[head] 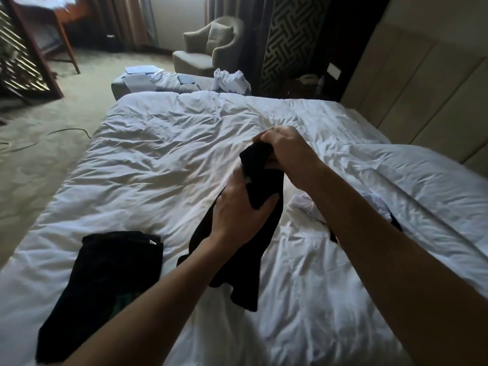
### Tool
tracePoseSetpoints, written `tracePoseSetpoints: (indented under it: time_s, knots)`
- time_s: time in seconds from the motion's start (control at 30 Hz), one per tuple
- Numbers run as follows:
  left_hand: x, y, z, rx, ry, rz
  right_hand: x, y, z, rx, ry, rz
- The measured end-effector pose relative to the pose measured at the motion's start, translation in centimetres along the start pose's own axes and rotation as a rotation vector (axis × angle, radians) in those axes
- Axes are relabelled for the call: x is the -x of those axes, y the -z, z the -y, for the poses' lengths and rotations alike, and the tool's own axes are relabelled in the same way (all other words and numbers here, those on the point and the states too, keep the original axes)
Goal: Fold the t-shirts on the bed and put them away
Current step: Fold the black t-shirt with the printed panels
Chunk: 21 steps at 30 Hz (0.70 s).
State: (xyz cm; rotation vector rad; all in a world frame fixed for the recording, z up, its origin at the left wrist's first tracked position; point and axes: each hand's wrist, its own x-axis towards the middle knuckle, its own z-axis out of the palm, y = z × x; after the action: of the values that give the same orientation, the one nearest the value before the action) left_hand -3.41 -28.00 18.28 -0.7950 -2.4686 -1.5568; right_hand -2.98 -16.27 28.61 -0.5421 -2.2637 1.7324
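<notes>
Both hands grasp a black t-shirt (245, 233) above the bed's (158, 159) middle, left hand (237, 210) bunching it low, right hand (282, 151) clutching its top; another black garment (105, 281) lies near the bed's left edge.

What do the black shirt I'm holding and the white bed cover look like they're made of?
Black shirt: soft matte knit, probably cotton jersey; it hangs limp and bunches where the left hand and right hand grip it. White bed cover: smooth woven fabric with a faint sheen, likely cotton; it holds many sharp creases.
</notes>
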Motion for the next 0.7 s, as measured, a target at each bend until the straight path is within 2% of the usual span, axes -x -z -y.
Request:
tracePoseSetpoints:
  time_s: [0.07, 0.17, 0.27, 0.4, 0.5, 0.63, 0.7]
  knots:
    - [-0.7, 0.3, 0.3, -0.010, 0.004, -0.035, 0.7, 0.1, 0.7, 0.004, 0.033, 0.000]
    - [-2.2, 2.6, 1.1, 0.040, 0.073, -0.110, 2.5, 1.6, 2.0, -0.050, 0.105, 0.122]
    - [-2.8, 5.9, 1.4, 0.031, 0.081, -0.126, 4.2, 3.9, 2.9, 0.187, 0.110, 0.257]
    - [-2.9, 9.2, -1.0, 0.071, -0.052, -0.079, 5.4, 5.2, 3.5, 0.777, 0.146, 0.137]
    - [-2.9, 11.2, -3.5, 0.055, -0.156, -0.041, 7.1, 5.8, 5.0, 1.023, 0.194, 0.057]
    - [-3.0, 15.1, -6.4, -0.050, -0.300, -0.001, 9.4, 7.7, 7.3, 1.137, 0.320, -0.090]
    - [-3.3, 17.3, -7.4, -0.124, -0.342, 0.003, 10.5, 8.7, 8.4, 1.008, 0.477, -0.122]
